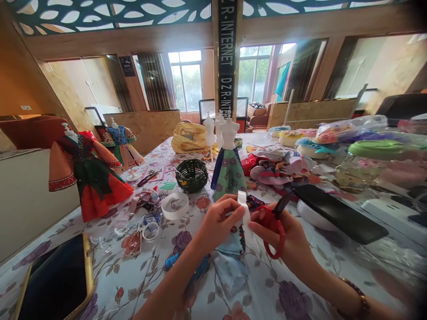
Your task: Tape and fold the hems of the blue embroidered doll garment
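Observation:
A narrow white strip, like tape or ribbon, stands up between the fingers of my left hand, which is closed on it. My right hand holds red-handled scissors, their dark blades pointing up and away. Its thumb and fingertips also meet near the strip's lower part; whether they grip it I cannot tell. Behind my hands stands a small white dress form in a green flowered skirt with blue at the side. Under my hands lies a pale blue piece of fabric with a dark edge.
Left of my hands are a white ring-shaped roll, a dark woven basket and a phone. Dressed miniature forms stand farther left. A fabric scrap pile, a black phone-like slab and a green-lidded jar occupy the right.

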`<control>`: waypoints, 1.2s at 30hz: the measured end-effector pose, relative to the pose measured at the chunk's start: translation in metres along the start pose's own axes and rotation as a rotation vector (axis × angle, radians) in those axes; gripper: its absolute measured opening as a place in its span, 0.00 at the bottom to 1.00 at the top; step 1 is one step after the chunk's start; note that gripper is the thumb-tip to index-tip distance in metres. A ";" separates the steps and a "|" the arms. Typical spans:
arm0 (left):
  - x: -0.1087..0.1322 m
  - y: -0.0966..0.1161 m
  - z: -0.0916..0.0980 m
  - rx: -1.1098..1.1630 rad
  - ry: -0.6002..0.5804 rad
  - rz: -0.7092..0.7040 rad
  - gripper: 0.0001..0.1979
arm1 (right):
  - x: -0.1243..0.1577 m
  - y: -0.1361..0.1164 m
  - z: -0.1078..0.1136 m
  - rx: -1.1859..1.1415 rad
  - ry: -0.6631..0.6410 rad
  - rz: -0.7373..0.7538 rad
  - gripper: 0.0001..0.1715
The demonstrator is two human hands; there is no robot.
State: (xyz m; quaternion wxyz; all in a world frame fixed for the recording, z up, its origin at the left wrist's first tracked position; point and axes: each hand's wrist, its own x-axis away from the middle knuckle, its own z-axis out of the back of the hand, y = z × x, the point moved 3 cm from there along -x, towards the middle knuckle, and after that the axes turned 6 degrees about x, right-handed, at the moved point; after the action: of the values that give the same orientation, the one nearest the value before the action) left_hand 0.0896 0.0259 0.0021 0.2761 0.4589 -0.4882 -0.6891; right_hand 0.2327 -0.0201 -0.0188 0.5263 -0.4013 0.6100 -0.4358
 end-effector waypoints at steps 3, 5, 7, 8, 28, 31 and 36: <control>0.001 0.002 -0.003 0.012 0.029 -0.005 0.13 | 0.000 0.000 0.000 0.025 -0.010 0.011 0.15; 0.002 0.005 -0.004 0.027 0.058 -0.031 0.13 | 0.001 -0.001 0.000 0.015 -0.027 0.006 0.14; 0.003 0.008 -0.005 0.017 0.097 -0.073 0.12 | 0.001 -0.001 -0.001 0.010 -0.038 -0.003 0.13; 0.003 0.009 -0.005 0.002 0.112 -0.092 0.11 | 0.001 -0.001 -0.001 0.014 -0.041 -0.007 0.13; 0.003 0.005 0.000 0.086 -0.016 0.058 0.11 | -0.004 -0.006 0.002 0.154 0.034 0.111 0.14; 0.003 0.007 0.002 0.036 -0.019 0.051 0.10 | -0.004 -0.003 0.004 0.160 0.036 0.151 0.11; 0.003 0.007 0.000 0.114 -0.042 0.059 0.09 | -0.006 0.002 0.006 0.155 0.023 0.201 0.11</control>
State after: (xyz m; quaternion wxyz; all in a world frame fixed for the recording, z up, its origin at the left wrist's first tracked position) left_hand 0.0880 0.0213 0.0076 0.2594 0.4446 -0.5456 -0.6613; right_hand 0.2397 -0.0145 -0.0194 0.5898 -0.2914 0.6174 -0.4313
